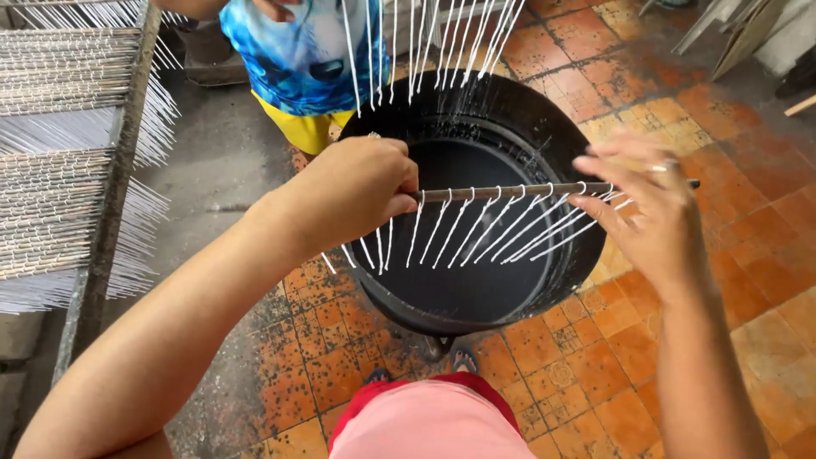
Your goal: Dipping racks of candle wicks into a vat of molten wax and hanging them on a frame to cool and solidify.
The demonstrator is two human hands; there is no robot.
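left hand [353, 191] is wrapped tight round one end of a thin wooden rod [510, 192], holding it level over a big black pan [544, 110] of dark liquid. right hand [650, 208] is at the other end, fingers spread wide and a bit blurry, can't tell if it actually touches the rod. thin white candles [476, 229] hang in a row from the rod. more white candles [425, 42] dangle above near someone in a blue shirt [297, 59], and a rack of them [76, 153] stands off left on the orange tile floor [646, 340].

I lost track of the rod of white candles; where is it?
The rod spans the black pan, centre of the head view, between the left hand and the right hand.
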